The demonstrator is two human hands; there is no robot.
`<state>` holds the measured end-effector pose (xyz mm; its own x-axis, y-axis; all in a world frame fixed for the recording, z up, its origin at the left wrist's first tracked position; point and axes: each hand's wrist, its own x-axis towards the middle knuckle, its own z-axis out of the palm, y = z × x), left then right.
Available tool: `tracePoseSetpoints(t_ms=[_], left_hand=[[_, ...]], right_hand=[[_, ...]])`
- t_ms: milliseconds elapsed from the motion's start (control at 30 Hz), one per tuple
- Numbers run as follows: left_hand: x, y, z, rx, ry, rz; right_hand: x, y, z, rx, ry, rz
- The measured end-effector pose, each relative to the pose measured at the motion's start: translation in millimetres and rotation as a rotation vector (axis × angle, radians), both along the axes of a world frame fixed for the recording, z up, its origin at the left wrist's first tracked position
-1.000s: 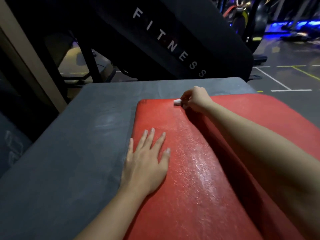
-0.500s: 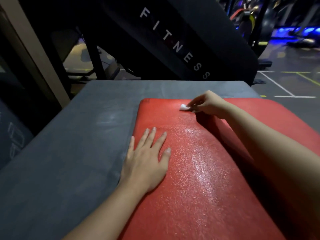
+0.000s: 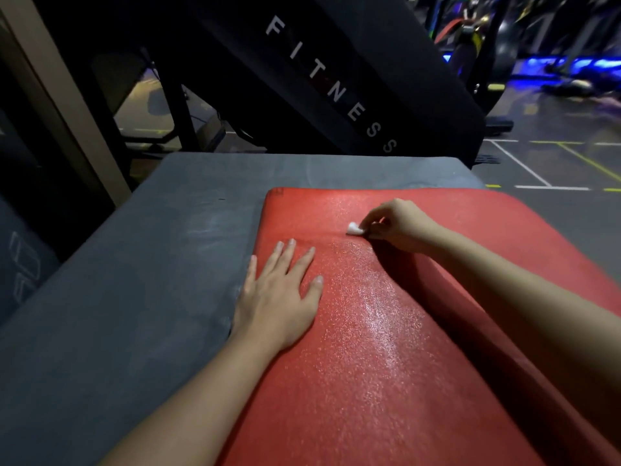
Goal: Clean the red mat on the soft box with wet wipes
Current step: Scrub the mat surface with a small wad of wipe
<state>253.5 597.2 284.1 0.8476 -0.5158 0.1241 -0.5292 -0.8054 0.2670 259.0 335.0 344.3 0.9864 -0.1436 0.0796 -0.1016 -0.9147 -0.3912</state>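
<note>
The right hand [image 3: 401, 227] is pinching a small wadded wet wipe [image 3: 354, 229] in its fingers against the red mat [image 3: 386, 364], which is lying on the grey soft box [image 3: 134, 297]. The left hand [image 3: 279, 297] is pressing flat, fingers released, at the mat's left edge. A wet sheen is covering the middle strip; the duller left margin is likely awaiting wiping.
</note>
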Motion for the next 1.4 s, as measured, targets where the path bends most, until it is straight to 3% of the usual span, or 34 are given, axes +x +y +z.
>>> tracePoseSetpoints(t_ms=[100, 300, 467, 733, 967, 1167, 1400], left_hand=[[-1, 0, 1, 0.003, -0.001, -0.005], [1, 0, -2, -0.019, -0.013, -0.003], [3, -1, -2, -0.022, -0.012, 0.005], [4, -2, 2, 0.004, 0.016, 0.015], [-33, 11, 31, 0.043, 0.021, 0.097], [-101, 45, 56, 0.103, 0.246, 0.187], [-142, 55, 51, 0.123, 0.36, 0.225]], right_hand=[[-30, 6, -2, 0.091, -0.03, 0.027], [-7, 17, -17, -0.011, -0.224, -0.02], [-10, 25, -15, -0.028, -0.166, -0.069], [-114, 52, 0, -0.064, 0.028, 0.019], [-148, 80, 7, -0.008, -0.006, -0.096], [-202, 110, 20, -0.016, 0.155, -0.048], [-212, 109, -2, -0.082, -0.05, -0.066]])
